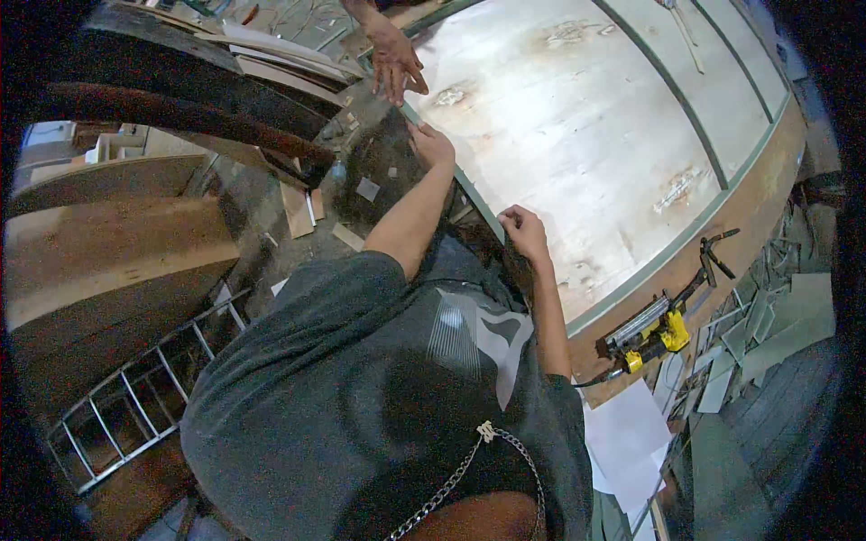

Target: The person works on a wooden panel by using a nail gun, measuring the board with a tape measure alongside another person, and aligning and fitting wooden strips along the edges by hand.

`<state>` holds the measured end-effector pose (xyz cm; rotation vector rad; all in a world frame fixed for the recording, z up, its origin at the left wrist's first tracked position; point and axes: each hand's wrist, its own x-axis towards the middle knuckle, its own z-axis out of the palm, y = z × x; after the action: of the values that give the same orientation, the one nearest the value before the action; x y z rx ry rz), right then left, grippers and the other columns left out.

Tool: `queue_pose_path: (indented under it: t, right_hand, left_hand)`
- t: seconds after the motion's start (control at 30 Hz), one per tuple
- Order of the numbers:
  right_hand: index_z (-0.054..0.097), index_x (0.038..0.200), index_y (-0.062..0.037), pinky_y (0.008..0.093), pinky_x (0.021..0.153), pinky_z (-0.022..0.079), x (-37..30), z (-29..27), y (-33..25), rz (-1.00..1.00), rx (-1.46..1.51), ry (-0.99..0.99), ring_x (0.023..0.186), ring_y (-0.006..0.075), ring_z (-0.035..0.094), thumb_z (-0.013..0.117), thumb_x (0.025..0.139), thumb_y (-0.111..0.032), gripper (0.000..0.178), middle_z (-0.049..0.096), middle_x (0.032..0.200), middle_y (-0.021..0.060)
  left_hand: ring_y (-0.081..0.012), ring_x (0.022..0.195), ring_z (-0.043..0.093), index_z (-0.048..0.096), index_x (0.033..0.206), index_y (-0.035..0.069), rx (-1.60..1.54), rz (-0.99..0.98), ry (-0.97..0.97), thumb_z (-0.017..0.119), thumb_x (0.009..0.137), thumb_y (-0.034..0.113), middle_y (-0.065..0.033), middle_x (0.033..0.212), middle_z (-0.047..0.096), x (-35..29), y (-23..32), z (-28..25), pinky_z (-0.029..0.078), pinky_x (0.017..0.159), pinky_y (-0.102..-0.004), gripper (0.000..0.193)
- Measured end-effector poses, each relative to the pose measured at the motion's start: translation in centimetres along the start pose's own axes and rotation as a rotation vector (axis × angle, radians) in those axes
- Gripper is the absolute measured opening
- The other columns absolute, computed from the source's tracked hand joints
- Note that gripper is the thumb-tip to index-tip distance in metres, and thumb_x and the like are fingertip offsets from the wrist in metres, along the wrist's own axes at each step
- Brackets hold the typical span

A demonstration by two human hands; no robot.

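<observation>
A narrow grey-green strip (478,206) runs along the left edge of a large pale panel (550,126). My left hand (431,146) is closed on this strip partway along, its fingertips partly hidden. Closer to my body, my right hand (525,233) has curled fingers pinching the strip near its near end. Another person's hand (395,65) reaches in from the top, fingers spread and pointing down, just beyond my left hand at the panel's far corner.
A yellow and black nail gun (669,334) lies on the panel's brown curved side (767,194). Green offcuts (776,325) and white sheets (627,437) are at right. Curved wooden pieces (117,252) and a metal ladder (149,388) stand left. Scraps (368,188) litter the floor.
</observation>
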<state>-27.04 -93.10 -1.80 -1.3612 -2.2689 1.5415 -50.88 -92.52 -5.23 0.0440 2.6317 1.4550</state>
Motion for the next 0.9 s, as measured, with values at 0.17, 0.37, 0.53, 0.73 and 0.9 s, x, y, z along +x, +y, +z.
queue_pose_path:
  t: [0.17, 0.37, 0.53, 0.73, 0.9]
  right_hand:
    - [0.055, 0.078, -0.0009, 0.0246, 0.052, 0.039, 0.3, 0.7, 0.5, -0.111, 0.124, 0.017, 0.054, 0.0095, 0.047, 0.058, 0.08, -0.015, 0.014, 0.053, 0.058, 0.0044]
    - [0.052, 0.078, -0.0011, 0.0277, 0.055, 0.04, 0.5, 0.8, 0.8, -0.128, 0.071, 0.019, 0.057, 0.0135, 0.05, 0.053, 0.08, -0.017, 0.016, 0.053, 0.061, 0.0071]
    - [0.053, 0.08, -0.0008, 0.0296, 0.058, 0.042, 0.6, 1.2, 1.1, -0.135, 0.028, 0.044, 0.059, 0.0186, 0.053, 0.053, 0.08, -0.018, 0.018, 0.055, 0.064, 0.0108]
    - [0.054, 0.078, -0.0012, 0.0276, 0.055, 0.04, 0.3, 1.2, 0.7, -0.049, 0.128, 0.067, 0.057, 0.0133, 0.05, 0.056, 0.081, -0.026, 0.025, 0.054, 0.061, 0.0078]
    - [0.055, 0.073, -0.0014, 0.0265, 0.051, 0.038, -0.2, 1.1, 0.5, -0.077, 0.087, 0.052, 0.052, 0.011, 0.046, 0.057, 0.081, -0.028, 0.028, 0.052, 0.055, 0.0051]
  left_hand:
    - [-0.0443, 0.099, 0.046, 0.031, 0.129, 0.005, -0.006, -0.011, 0.005, 0.03, 0.09, 0.027, -0.0302, 0.108, 0.047, -1.5, 1.9, -1.5, 0.037, 0.084, -0.049, 0.045]
    - [-0.0423, 0.103, 0.046, 0.036, 0.124, -0.004, -0.05, 0.004, 0.109, 0.035, 0.089, 0.023, -0.0292, 0.113, 0.047, -1.2, 1.3, -0.3, 0.036, 0.089, -0.0437, 0.045]
    - [-0.042, 0.104, 0.045, 0.036, 0.125, -0.002, -0.066, 0.015, 0.103, 0.034, 0.089, 0.025, -0.0267, 0.116, 0.047, -1.0, 1.2, -0.4, 0.035, 0.09, -0.0435, 0.045]
    - [-0.0427, 0.102, 0.047, 0.04, 0.123, 0.0, -0.018, -0.035, 0.098, 0.035, 0.089, 0.027, -0.0263, 0.114, 0.048, -1.7, 1.6, -1.2, 0.035, 0.09, -0.0437, 0.043]
    - [-0.0418, 0.098, 0.049, 0.044, 0.119, -0.001, -0.024, -0.023, 0.169, 0.036, 0.089, 0.026, -0.0266, 0.107, 0.052, -1.8, 1.2, -0.9, 0.036, 0.087, -0.044, 0.041]
